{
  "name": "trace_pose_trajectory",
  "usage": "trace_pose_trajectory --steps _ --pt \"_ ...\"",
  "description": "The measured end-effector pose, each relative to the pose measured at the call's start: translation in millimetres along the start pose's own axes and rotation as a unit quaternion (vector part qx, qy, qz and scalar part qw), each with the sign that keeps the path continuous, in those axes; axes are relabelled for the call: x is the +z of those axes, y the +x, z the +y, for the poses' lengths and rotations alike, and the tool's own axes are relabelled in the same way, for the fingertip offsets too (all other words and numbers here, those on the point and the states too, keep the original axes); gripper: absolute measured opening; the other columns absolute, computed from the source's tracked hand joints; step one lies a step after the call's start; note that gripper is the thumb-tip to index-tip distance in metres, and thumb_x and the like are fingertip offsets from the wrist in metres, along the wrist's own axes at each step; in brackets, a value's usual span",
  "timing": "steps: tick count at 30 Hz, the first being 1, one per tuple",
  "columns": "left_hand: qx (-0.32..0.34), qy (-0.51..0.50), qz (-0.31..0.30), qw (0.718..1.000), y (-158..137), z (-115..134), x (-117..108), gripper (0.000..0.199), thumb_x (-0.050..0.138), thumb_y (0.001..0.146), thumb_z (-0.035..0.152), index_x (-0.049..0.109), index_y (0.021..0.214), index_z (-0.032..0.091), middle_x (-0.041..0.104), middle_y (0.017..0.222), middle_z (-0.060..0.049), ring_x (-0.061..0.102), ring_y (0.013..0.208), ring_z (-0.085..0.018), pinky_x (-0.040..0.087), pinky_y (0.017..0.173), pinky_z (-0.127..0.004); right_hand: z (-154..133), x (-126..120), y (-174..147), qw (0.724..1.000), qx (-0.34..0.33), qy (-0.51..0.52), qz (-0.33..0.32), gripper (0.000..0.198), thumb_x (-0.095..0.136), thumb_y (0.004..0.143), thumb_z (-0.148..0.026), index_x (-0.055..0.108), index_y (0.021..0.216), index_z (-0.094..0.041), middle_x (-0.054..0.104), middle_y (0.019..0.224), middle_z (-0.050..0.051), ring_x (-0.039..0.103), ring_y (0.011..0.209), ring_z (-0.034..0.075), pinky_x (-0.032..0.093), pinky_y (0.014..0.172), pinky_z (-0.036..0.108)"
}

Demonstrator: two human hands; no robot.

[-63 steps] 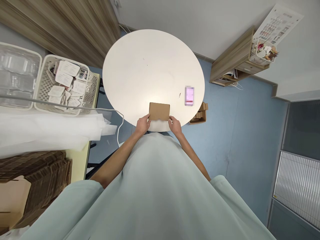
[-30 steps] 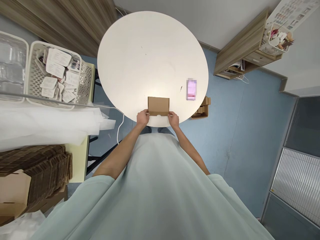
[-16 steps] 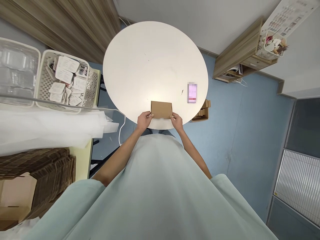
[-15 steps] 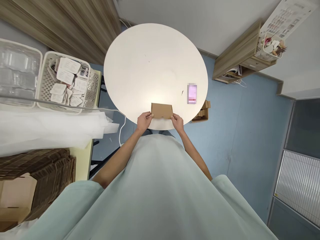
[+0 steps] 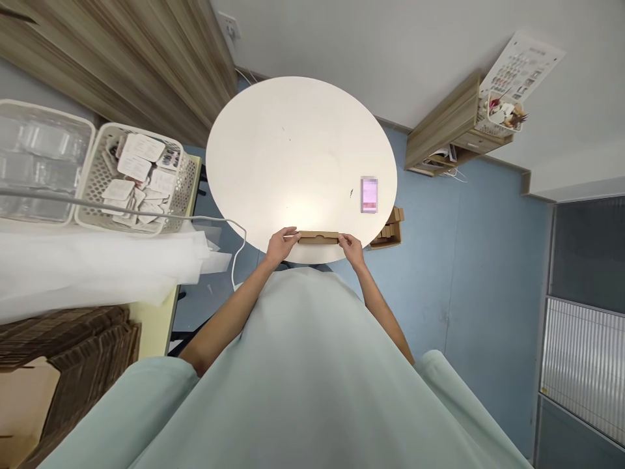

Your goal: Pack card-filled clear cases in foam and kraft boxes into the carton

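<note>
A small brown cardboard box [image 5: 318, 238] is at the near edge of the round white table [image 5: 293, 143]. Its narrow front side, with a small notch in the upper edge, is turned toward me. My left hand [image 5: 282, 245] grips the box's left end between thumb and fingers. At the right end, my right hand [image 5: 352, 249] pinches the corner the same way. What lies inside the box is hidden. A phone [image 5: 369, 195], blurred out, rests on the table beyond my right hand.
An open carton [image 5: 388, 234] of small boxes stands on the floor, right of the table. On my left are a basket of white cards [image 5: 134, 176], a bin of clear plastic containers [image 5: 41, 159], white sheeting [image 5: 97, 264] and stacked flat cardboard [image 5: 92, 358]. A white cable [image 5: 237, 254] hangs nearby.
The box has tipped in my hands, so its narrow front side shows instead of its broad top face. Both hands still hold its ends. The whole view has shifted slightly.
</note>
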State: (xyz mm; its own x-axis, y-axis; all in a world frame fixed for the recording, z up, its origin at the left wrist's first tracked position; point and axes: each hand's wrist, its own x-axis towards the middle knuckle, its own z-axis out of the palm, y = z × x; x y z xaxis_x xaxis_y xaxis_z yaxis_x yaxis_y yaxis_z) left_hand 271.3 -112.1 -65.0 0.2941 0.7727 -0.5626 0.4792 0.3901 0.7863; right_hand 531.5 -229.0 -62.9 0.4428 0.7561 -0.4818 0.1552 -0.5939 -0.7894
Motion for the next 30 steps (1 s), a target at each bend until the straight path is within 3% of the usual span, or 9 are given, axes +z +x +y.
trace_pose_trajectory --steps 7,13,18,24,30 --pt "0.005 -0.005 -0.047 0.999 1 -17 1 0.074 0.074 0.091 0.073 0.073 0.146 0.022 0.077 0.142 -0.016 0.080 0.109 -0.029 0.064 0.104 -0.045 15 -2 -2 0.999 0.006 0.023 -0.038 0.066 0.065 0.102 -0.066 0.071 0.150 -0.020 0.079 0.138 0.015 0.077 0.119 0.025 0.064 0.108 0.045" --pt "0.012 0.028 -0.034 0.999 1 -18 2 0.063 0.071 0.096 0.063 0.073 0.145 0.024 0.080 0.138 -0.013 0.079 0.110 -0.030 0.062 0.104 -0.045 22 2 -3 0.996 0.019 0.055 -0.068 0.071 0.063 0.106 -0.061 0.058 0.166 -0.025 0.073 0.142 0.013 0.079 0.111 0.023 0.065 0.103 0.041" --pt "0.019 0.037 -0.012 0.999 -1 -16 8 0.051 0.069 0.098 0.052 0.073 0.140 0.025 0.080 0.136 -0.011 0.078 0.113 -0.029 0.062 0.105 -0.045 28 12 0 0.997 0.006 0.049 -0.063 0.070 0.057 0.107 -0.067 0.059 0.165 -0.028 0.066 0.141 0.011 0.078 0.095 0.017 0.067 0.096 0.036" --pt "0.014 0.024 0.011 1.000 0 -16 13 0.043 0.071 0.095 0.049 0.072 0.130 0.024 0.079 0.131 -0.012 0.077 0.107 -0.028 0.062 0.102 -0.044 35 22 2 0.999 -0.009 0.019 -0.035 0.081 0.050 0.103 -0.079 0.061 0.160 -0.022 0.067 0.136 0.013 0.078 0.095 0.016 0.066 0.096 0.033" --pt "0.009 0.021 0.011 1.000 0 -16 12 0.045 0.074 0.092 0.052 0.072 0.127 0.024 0.077 0.133 -0.012 0.076 0.109 -0.028 0.063 0.102 -0.045 34 24 6 0.999 -0.007 0.046 -0.026 0.061 0.057 0.107 -0.065 0.066 0.151 -0.025 0.065 0.137 0.012 0.078 0.091 0.016 0.067 0.097 0.036"
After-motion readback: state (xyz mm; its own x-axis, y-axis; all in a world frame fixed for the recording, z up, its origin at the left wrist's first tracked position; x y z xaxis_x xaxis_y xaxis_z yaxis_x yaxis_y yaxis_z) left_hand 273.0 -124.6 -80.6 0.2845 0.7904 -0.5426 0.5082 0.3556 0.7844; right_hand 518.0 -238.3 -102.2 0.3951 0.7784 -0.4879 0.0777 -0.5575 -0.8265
